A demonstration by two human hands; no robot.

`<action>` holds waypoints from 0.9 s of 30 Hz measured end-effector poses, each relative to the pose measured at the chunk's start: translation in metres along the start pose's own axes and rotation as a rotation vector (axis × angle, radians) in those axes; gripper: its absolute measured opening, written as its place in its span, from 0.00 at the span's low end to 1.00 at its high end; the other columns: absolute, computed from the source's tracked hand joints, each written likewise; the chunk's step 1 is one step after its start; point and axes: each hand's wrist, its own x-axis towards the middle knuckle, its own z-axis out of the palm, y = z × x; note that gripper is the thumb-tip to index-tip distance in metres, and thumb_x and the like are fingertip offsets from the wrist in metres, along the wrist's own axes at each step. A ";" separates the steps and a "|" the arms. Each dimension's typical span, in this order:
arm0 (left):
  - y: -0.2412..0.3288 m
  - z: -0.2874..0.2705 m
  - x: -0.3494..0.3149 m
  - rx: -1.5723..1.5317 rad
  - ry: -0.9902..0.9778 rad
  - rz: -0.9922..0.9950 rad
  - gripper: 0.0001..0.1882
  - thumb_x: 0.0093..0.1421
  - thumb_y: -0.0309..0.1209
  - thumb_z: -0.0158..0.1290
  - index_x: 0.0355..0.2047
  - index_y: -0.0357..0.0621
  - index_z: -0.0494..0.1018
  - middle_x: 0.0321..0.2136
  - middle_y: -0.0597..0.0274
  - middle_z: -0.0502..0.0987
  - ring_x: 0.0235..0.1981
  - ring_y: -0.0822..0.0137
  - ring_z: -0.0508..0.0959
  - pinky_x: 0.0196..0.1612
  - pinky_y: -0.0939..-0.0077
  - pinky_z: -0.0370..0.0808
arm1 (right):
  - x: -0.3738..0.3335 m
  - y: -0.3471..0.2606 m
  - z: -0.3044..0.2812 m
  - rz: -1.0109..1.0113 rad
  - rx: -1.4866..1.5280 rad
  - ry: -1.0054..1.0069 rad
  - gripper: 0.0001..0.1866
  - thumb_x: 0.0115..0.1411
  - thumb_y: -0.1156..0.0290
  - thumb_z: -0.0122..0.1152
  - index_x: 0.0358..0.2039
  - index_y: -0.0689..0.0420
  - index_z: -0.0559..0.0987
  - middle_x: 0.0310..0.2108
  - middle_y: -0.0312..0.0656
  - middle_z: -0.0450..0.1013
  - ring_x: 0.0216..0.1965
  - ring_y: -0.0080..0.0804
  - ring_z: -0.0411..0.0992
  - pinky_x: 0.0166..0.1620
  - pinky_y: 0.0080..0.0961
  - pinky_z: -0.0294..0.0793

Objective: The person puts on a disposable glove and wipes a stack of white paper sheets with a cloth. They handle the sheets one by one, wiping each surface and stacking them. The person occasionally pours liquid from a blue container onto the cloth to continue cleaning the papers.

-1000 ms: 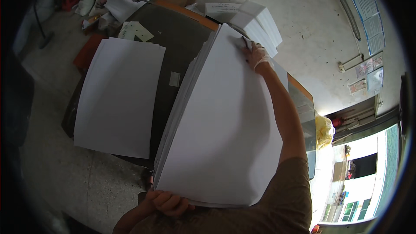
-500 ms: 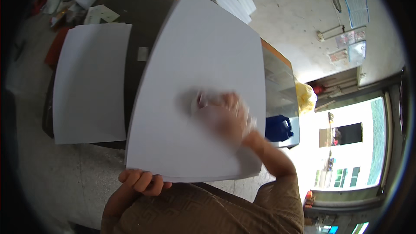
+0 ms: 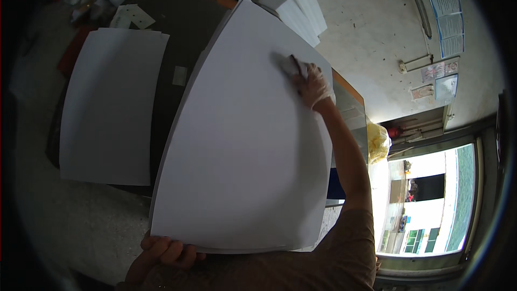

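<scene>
A large stack of white sheets (image 3: 237,145) lies on the table and takes up the middle of the view. My left hand (image 3: 169,252) is closed over the near left corner of this stack, fingers curled on top of its edge. On the far right part of the top sheet is my right hand (image 3: 314,86), in a thin translucent glove. Its fingers close round a small thing with a dark edge (image 3: 296,66), pressed to the sheet; its kind does not show clearly. My right arm reaches along the stack's right edge.
A smaller pile of white sheets (image 3: 110,108) lies to the left on the dark table (image 3: 177,37). White blocks (image 3: 296,8) stand beyond the far edge. A yellow bag (image 3: 378,141) and a partly hidden blue container (image 3: 336,184) are at right, near a bright window (image 3: 431,199).
My right hand has swept from the middle of the top sheet to its far right part, arm extending. The left hand stays on the near corner. The view has shifted slightly.
</scene>
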 end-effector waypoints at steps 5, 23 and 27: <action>0.007 -0.016 0.005 0.076 -0.141 -0.109 0.18 0.66 0.60 0.27 0.33 0.66 0.58 0.34 0.74 0.60 0.41 0.74 0.61 0.52 0.70 0.59 | 0.168 0.074 0.033 0.257 0.109 0.098 0.38 0.64 0.40 0.42 0.63 0.59 0.63 0.58 0.58 0.66 0.60 0.52 0.64 0.61 0.39 0.63; -0.023 -0.001 -0.004 -0.118 -0.072 0.136 0.20 0.63 0.55 0.29 0.34 0.56 0.62 0.35 0.66 0.65 0.41 0.66 0.66 0.41 0.67 0.67 | -0.350 -0.084 -0.027 -0.402 0.385 0.083 0.28 0.39 0.65 0.73 0.44 0.42 0.75 0.39 0.40 0.66 0.40 0.37 0.66 0.37 0.36 0.66; -0.022 -0.005 0.001 -0.087 -0.086 0.135 0.21 0.65 0.55 0.27 0.34 0.57 0.61 0.35 0.66 0.64 0.40 0.66 0.66 0.44 0.66 0.68 | -0.313 -0.064 -0.026 -0.466 0.388 0.048 0.28 0.38 0.63 0.73 0.44 0.44 0.74 0.38 0.39 0.68 0.38 0.38 0.67 0.37 0.37 0.67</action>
